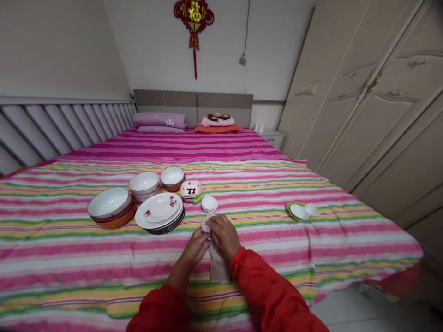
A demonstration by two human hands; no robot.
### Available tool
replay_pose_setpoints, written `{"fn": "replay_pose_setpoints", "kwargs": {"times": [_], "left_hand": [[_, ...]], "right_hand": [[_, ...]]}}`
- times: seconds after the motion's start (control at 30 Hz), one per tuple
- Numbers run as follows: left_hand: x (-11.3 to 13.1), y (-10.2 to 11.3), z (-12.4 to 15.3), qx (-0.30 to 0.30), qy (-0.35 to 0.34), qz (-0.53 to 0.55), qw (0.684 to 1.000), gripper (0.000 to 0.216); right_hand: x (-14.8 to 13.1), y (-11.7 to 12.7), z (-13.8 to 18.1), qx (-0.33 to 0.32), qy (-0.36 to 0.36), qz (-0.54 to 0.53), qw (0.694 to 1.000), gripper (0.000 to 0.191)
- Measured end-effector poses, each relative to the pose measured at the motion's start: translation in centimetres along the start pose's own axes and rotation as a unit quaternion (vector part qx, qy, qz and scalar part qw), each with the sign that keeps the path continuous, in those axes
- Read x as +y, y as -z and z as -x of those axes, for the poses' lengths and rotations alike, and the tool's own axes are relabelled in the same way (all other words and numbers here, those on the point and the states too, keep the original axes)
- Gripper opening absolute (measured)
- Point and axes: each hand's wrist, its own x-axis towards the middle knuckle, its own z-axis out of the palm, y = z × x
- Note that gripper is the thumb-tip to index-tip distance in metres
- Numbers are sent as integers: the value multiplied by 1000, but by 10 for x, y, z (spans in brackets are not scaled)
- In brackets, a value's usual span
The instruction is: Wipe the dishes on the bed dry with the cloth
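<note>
Both my hands meet over the striped bedspread (311,249), in red sleeves. My left hand (195,247) and my right hand (224,236) are closed together on a small white dish (206,225) and a pale cloth (218,267) that hangs down between them. Just beyond them sits a stack of small white dishes (209,204). To the left lies a stack of flowered plates (159,211).
Further left are stacked wide bowls (110,206), two stacks of white bowls (144,184) (172,177) and a small patterned bowl (190,189). A green dish holding white ones (299,211) lies to the right. A wardrobe (374,97) stands at the right; pillows (161,121) lie by the headboard.
</note>
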Motion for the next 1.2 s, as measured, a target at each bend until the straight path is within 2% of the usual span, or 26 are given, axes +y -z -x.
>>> {"fn": "replay_pose_setpoints", "kwargs": {"times": [0.1,0.2,0.33,0.47,0.53,0.63,0.7,0.77,0.83,0.9,1.07,1.13,1.2], "left_hand": [[2,-2,1,-20,-4,0,1000,29],[4,-3,2,-19,-3,4,1000,34],[4,1,0,15,-16,41,999,35],[5,5,-3,56,-27,87,994,40],[5,5,-4,55,-26,103,993,41],[6,5,-4,47,-17,114,992,42],[6,5,-5,49,-17,108,993,42],[5,6,-5,50,-18,97,994,41],[4,7,-6,46,-13,86,995,39],[4,8,-5,41,-4,73,996,36],[5,8,-3,15,10,44,999,37],[6,8,-2,0,11,41,999,37],[8,8,-1,-19,21,43,999,36]], "right_hand": [[6,-8,4,82,-118,-61,988,34],[9,-16,10,142,-221,-152,953,32],[10,-18,18,145,-295,-202,923,24],[21,-7,22,137,-363,-203,899,21],[25,3,20,169,-348,-129,913,25],[19,17,17,210,-243,17,947,36],[7,19,14,180,-170,41,968,33],[-4,14,13,117,-143,8,983,22],[-10,6,12,72,-157,-25,985,18],[-11,-2,11,54,-176,-46,982,17],[-2,-7,8,62,-218,-93,970,21],[6,-1,6,88,-275,-148,946,20],[20,11,5,130,-352,-218,901,15]]}}
